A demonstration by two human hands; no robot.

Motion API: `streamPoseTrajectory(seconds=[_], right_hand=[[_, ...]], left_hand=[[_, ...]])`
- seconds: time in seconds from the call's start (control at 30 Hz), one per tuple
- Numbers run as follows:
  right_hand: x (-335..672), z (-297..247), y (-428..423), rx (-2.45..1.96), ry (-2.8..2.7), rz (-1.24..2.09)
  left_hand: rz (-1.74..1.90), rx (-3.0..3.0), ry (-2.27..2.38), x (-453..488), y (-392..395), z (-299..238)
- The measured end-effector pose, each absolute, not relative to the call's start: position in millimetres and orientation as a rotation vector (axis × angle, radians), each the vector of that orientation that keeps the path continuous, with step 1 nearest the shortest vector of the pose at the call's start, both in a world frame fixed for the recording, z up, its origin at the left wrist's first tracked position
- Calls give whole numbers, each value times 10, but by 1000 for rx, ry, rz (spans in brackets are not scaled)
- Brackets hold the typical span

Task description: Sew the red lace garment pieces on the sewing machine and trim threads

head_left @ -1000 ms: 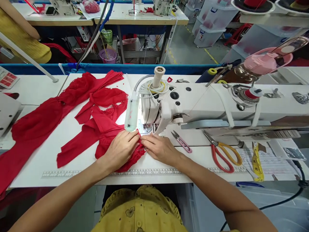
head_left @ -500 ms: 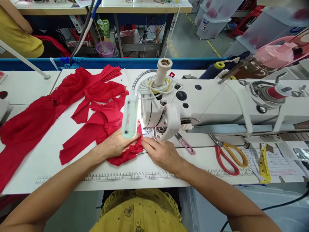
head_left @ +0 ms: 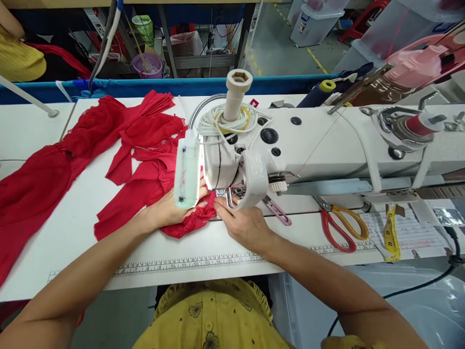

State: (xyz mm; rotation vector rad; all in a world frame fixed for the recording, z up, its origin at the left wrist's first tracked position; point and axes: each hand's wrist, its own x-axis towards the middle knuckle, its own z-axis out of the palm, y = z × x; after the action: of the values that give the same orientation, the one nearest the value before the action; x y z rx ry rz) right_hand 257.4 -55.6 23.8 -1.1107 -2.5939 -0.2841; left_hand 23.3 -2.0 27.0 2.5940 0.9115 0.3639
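Note:
Red lace-trimmed fabric lies bunched at the needle area of a white sewing machine. My left hand is closed on the fabric, its fingers partly hidden behind the pale green plate on the machine head. My right hand sits just right of the fabric, thumb and fingertips pinched at its edge close to the presser foot. Some of its fingers go out of sight under the machine head. More red fabric pieces trail off to the left.
Purple-handled snips lie right of my right hand. Further right are scissors, a yellow tape measure and written paper. A printed ruler runs along the front table edge. Another person's yellow sleeve shows at upper left.
The whole view has shifted a little. My right hand has moved slightly further under the machine head, so more of its fingers are hidden. Both hands stay at the red fabric.

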Motion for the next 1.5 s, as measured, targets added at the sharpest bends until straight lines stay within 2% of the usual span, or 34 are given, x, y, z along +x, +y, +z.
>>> streamPoseTrajectory(seconds=[0.5,0.77,0.9,1.07,1.17,1.33,1.5], right_hand=[[2571,200,-570,-1110,-2526,-326],[2596,125,-579,-1136,-2561,-180],[2599,106,-577,-1124,-2541,-208],[2563,125,-557,-1207,-2585,-32],[2556,158,-548,-1224,-2599,49],[2704,268,-557,-1223,-2565,114],[2897,308,-560,-1149,-2541,129]], left_hand=[[442,2559,912,217,41,164],[318,2539,928,191,69,236],[266,2537,952,114,91,125],[217,2496,1063,22,187,-3],[237,2460,1070,60,231,126],[208,2450,1077,234,-31,636],[462,2562,1450,554,-547,705]])
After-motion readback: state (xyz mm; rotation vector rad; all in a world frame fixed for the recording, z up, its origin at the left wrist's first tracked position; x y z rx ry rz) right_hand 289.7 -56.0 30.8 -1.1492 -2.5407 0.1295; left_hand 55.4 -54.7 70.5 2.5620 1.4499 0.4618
